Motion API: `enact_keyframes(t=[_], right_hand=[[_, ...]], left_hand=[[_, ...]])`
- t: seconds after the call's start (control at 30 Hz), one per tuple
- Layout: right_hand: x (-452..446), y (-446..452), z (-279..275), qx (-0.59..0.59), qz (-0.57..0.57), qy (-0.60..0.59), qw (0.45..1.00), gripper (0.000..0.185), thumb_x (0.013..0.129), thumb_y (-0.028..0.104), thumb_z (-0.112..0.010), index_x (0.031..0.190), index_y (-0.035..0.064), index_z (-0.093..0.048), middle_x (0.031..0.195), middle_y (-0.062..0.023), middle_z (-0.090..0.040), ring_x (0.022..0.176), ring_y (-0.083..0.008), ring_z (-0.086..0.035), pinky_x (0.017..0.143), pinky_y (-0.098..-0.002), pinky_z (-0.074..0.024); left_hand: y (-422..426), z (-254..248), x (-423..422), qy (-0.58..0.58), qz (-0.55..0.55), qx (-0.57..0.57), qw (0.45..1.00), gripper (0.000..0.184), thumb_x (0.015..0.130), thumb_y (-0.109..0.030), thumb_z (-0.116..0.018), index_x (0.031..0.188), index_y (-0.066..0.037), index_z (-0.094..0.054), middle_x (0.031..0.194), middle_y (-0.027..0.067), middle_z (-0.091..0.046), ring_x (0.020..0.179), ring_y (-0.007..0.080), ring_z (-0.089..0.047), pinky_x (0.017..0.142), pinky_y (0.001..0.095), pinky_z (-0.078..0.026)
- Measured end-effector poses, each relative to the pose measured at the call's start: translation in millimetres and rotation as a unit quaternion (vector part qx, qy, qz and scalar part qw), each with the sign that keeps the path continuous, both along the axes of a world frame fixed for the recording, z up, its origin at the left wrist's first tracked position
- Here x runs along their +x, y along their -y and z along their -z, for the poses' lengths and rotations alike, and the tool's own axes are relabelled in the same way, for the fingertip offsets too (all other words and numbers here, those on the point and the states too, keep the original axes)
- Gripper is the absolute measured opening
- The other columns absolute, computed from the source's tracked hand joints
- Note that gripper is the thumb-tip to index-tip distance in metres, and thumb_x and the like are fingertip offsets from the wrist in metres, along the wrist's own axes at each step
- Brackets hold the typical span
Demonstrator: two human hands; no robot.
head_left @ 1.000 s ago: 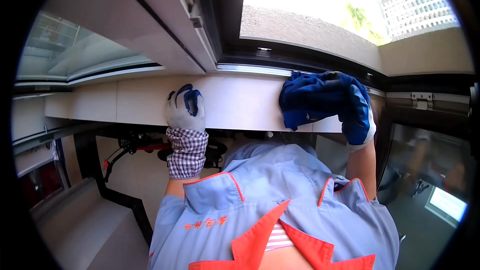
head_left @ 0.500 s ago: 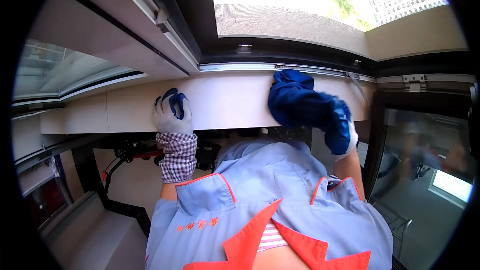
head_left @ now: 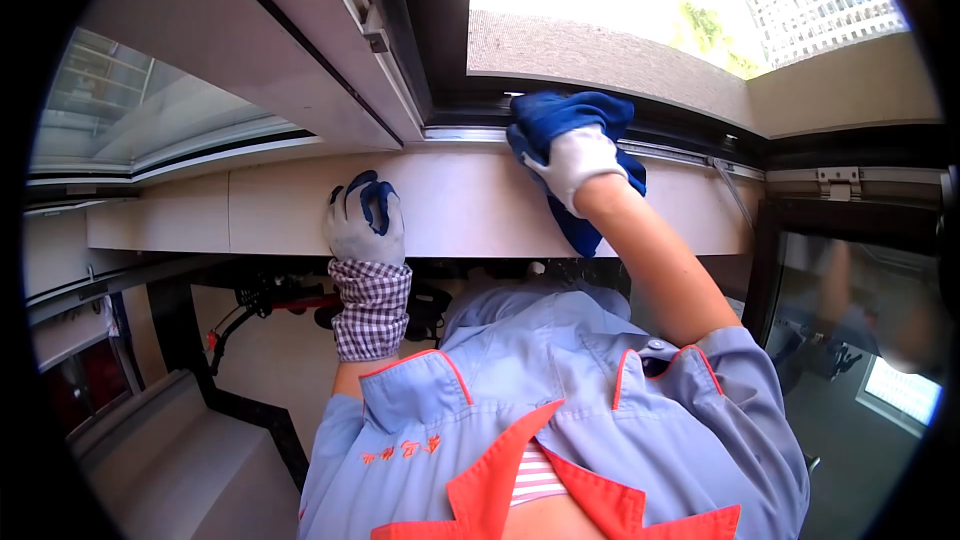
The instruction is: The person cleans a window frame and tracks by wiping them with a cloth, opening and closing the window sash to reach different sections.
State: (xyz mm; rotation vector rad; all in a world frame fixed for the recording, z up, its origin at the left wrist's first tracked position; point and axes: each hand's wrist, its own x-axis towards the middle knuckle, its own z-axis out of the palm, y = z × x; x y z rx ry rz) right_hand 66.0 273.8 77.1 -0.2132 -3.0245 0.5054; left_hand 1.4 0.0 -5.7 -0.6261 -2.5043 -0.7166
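Note:
My right hand, in a pale glove with blue coating, is closed on a dark blue cloth. It presses the bunched cloth against the lower window frame, over the metal track. Part of the cloth hangs down across the white sill. On the sill to the left rests my left hand, also gloved. Its fingers are loosely bent and apart, with nothing held. A checked sleeve cover wraps that forearm. The fingertips of my right hand are hidden in the cloth.
An open window sash with dark frame stands at the right, joined by a hinge and a thin metal stay. Another window panel slants in at the left. Below the sill is something with red and black parts.
My right hand has swung up and left from near my body, carrying the cloth from the sill onto the window frame. My left hand stays on the sill; the view has shifted slightly.

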Motion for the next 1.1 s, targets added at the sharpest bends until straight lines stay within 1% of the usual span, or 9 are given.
enact_keyframes(t=[0.2,0.23,0.3,0.53,0.63,0.77,0.83,1.03,1.1], right_hand=[[-5.6,-11.2,10.4,0.090,0.005,0.055,0.994,0.020,0.079,0.009,-0.064,0.099,0.0088,-0.061,0.093,-0.0186,-0.065,0.088,-0.0383,-0.065,0.077,-0.0466,-0.0513],[1.8,-16.8,9.8,0.097,-0.002,-0.026,0.995,0.017,0.077,0.007,-0.064,0.094,0.0082,-0.064,0.089,-0.0180,-0.067,0.082,-0.0378,-0.067,0.070,-0.0460,-0.0528],[9.6,-32.5,14.1,0.111,-0.016,-0.031,0.993,0.019,0.079,0.007,-0.062,0.098,0.0096,-0.064,0.089,-0.0164,-0.068,0.081,-0.0372,-0.067,0.071,-0.0462,-0.0526],[29.3,-35.5,-9.3,0.115,0.020,-0.031,0.993,0.038,0.078,0.009,-0.064,0.115,0.0123,-0.065,0.104,-0.0135,-0.068,0.091,-0.0344,-0.064,0.083,-0.0445,-0.0500],[53.4,-59.4,11.4,0.058,0.027,-0.060,0.996,0.037,0.078,0.007,-0.068,0.115,0.0076,-0.066,0.127,-0.0175,-0.061,0.114,-0.0386,-0.056,0.104,-0.0467,-0.0399],[34.5,-44.8,14.4,0.094,0.074,0.007,0.993,0.040,0.077,0.010,-0.069,0.117,0.0073,-0.066,0.122,-0.0168,-0.065,0.104,-0.0391,-0.061,0.093,-0.0452,-0.0466],[24.5,-36.8,11.7,0.122,0.076,0.057,0.988,0.033,0.078,0.016,-0.069,0.111,0.0120,-0.065,0.106,-0.0134,-0.068,0.101,-0.0357,-0.063,0.088,-0.0445,-0.0499],[3.9,3.6,2.8,0.036,0.085,0.019,0.996,0.027,0.081,0.015,-0.066,0.108,0.0108,-0.061,0.100,-0.0166,-0.067,0.093,-0.0378,-0.065,0.080,-0.0479,-0.0519],[-6.2,11.9,8.7,0.031,0.087,-0.006,0.996,0.019,0.080,0.012,-0.064,0.099,0.0088,-0.062,0.095,-0.0177,-0.066,0.091,-0.0386,-0.066,0.077,-0.0474,-0.0523]], left_hand=[[-0.4,2.4,-1.0,0.009,0.004,-0.008,1.000,0.029,0.078,-0.021,-0.074,0.101,-0.005,-0.066,0.103,0.0142,-0.069,0.095,0.0385,-0.063,0.086,0.0488,-0.051],[1.6,2.6,-0.2,0.008,0.006,-0.016,1.000,0.028,0.079,-0.020,-0.074,0.101,-0.005,-0.066,0.103,0.0143,-0.069,0.096,0.0386,-0.063,0.087,0.0489,-0.051],[1.1,0.2,1.3,0.019,0.005,-0.015,1.000,0.028,0.079,-0.020,-0.073,0.102,-0.005,-0.066,0.104,0.0141,-0.069,0.098,0.0385,-0.062,0.088,0.0490,-0.050],[-0.9,-2.2,0.5,0.035,0.002,0.002,0.999,0.030,0.080,-0.021,-0.073,0.104,-0.005,-0.066,0.104,0.0146,-0.068,0.098,0.0386,-0.062,0.088,0.0495,-0.050],[-1.0,0.5,1.1,0.042,-0.011,0.006,0.999,0.030,0.080,-0.021,-0.074,0.105,-0.006,-0.066,0.104,0.0146,-0.068,0.098,0.0390,-0.062,0.088,0.0498,-0.051],[-2.5,-1.6,1.7,0.032,-0.018,-0.007,0.999,0.030,0.079,-0.021,-0.075,0.104,-0.006,-0.066,0.103,0.0141,-0.068,0.098,0.0396,-0.062,0.087,0.0503,-0.051],[-3.0,-2.7,1.2,0.028,-0.015,-0.006,0.999,0.030,0.079,-0.021,-0.075,0.104,-0.006,-0.067,0.103,0.0145,-0.068,0.098,0.0401,-0.062,0.087,0.0505,-0.051],[-3.6,-3.5,1.9,0.022,-0.022,-0.017,0.999,0.030,0.079,-0.021,-0.076,0.103,-0.006,-0.066,0.103,0.0152,-0.068,0.098,0.0398,-0.063,0.086,0.0506,-0.051],[-2.7,-3.9,0.9,0.028,-0.012,-0.002,1.000,0.030,0.078,-0.021,-0.076,0.102,-0.006,-0.066,0.103,0.0149,-0.068,0.098,0.0394,-0.063,0.086,0.0503,-0.051]])
